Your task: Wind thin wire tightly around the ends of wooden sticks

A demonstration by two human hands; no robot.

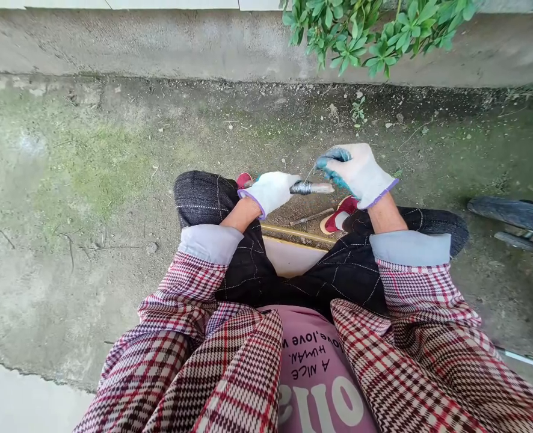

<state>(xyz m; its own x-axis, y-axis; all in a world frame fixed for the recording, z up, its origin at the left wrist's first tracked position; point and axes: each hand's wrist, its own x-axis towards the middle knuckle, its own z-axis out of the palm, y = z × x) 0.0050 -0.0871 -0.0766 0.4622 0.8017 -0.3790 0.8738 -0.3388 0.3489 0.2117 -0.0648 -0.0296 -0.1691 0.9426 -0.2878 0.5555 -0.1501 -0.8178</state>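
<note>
My left hand (273, 189), in a white glove with a purple cuff edge, is closed around a short wooden stick (323, 188). Silvery wire (301, 187) is wound in tight turns round the stick's middle, just beyond my left fingers. From these turns a thin strand rises toward my right hand (354, 171), whose glove is white with dark teal fingers. Those fingers are bent together in a pinch at the strand's upper end. The stick's bare pale tip points right, below my right fingertips and apart from them.
On the ground between my red shoes (345, 211) lies another thin stick (311, 217). A pale surface with a yellow edge (293, 234) shows between my knees. Ahead runs a low concrete wall (158, 45), with a leafy plant (375, 36) overhanging it. Dark slats (512, 215) stand at right.
</note>
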